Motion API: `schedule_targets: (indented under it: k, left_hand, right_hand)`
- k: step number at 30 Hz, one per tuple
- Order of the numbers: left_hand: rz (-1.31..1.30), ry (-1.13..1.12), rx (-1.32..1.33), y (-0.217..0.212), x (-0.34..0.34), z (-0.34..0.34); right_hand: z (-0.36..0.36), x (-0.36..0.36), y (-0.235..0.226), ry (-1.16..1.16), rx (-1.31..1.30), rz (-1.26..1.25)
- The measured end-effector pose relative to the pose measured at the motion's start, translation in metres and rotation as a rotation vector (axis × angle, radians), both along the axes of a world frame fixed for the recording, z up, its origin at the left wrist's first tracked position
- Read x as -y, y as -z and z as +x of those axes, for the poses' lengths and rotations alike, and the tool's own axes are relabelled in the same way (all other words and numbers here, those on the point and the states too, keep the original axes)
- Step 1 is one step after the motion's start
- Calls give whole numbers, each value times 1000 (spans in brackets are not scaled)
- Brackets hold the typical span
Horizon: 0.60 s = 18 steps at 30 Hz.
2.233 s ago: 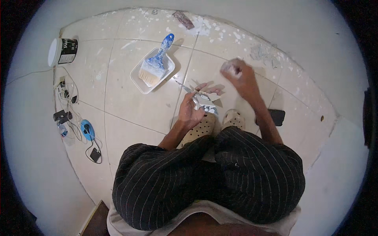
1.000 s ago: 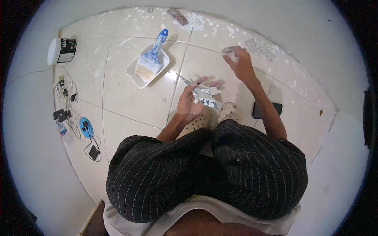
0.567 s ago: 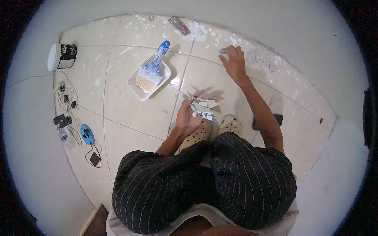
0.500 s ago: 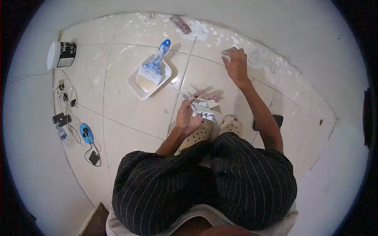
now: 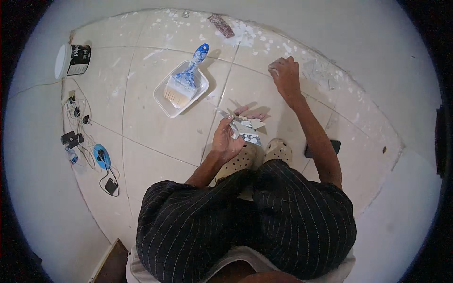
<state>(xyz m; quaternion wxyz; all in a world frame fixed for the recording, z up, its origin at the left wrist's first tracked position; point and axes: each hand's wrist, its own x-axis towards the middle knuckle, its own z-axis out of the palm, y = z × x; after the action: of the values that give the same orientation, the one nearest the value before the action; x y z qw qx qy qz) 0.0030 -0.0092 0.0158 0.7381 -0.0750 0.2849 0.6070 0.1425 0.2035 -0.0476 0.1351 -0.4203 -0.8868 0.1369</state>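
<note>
My left hand (image 5: 226, 143) is low in front of my shoes, its fingers curled around a bundle of grey and white paint flakes (image 5: 248, 132), some thin and sharp-cornered. The thumb presses on top of the pile while the fingertips stick out beyond it. Further off to the right, my right hand (image 5: 287, 78) is closed in a pinch just above the tiles. A small pale paint flake (image 5: 274, 69) shows at its fingertips, partly hidden. Beside that hand, more loose flakes (image 5: 310, 70) lie along the foot of the wall.
A white tray (image 5: 159, 100) holds a blue-handled paintbrush (image 5: 183, 81). A sanding strip (image 5: 222, 26) lies by the far wall among white paint spots. To the left are a bucket (image 5: 79, 60), tangled cables and a blue cord reel (image 5: 101, 156). A dark phone (image 5: 322, 149) rests beside my right forearm.
My right hand has turned slightly, its fingers drawing in closer together around the flake. My left hand keeps hold of the flakes. The whole view has shifted a little.
</note>
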Motion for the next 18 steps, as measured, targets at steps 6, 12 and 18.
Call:
schedule_targets:
  k: [6, 12, 18]
  left_hand:
    - [81, -6, -17, 0, 3, -2]
    - [100, -4, 32, -5, 1, -3]
    - [71, 11, 1, 2, 2, -1]
  right_hand:
    - [-2, 2, 4, -18, 99, 111]
    - [6, 8, 11, 3, 79, 58]
    - [21, 14, -4, 162, -56, 6]
